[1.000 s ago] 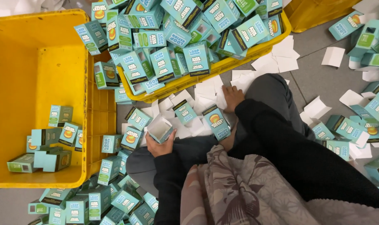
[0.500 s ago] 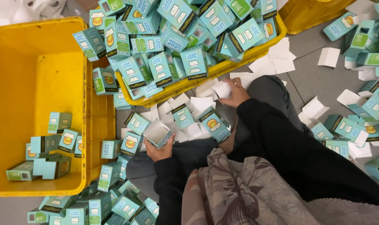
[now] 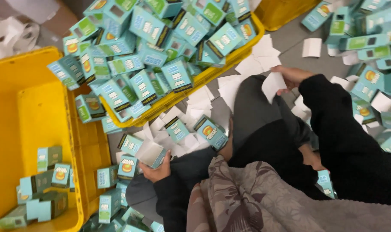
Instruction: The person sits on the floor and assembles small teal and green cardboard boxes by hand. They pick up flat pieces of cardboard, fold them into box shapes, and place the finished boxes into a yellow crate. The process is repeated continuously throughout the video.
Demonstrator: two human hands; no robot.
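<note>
Two hands at work: my left grip [image 3: 157, 168] closes around a small teal carton [image 3: 151, 154] with its white open end facing up, held low just beside the near yellow crate [image 3: 15, 129]. My right grip [image 3: 292, 77] pinches a white paper slip [image 3: 273, 86] above my knee. Loose slips [image 3: 247, 68] litter the grey floor [image 3: 285, 43], and a second yellow crate [image 3: 212, 73] brims with teal cartons [image 3: 152, 51] ahead.

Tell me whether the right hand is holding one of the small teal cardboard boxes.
No. The right hand pinches a white paper sheet; the left hand holds the open teal box.
</note>
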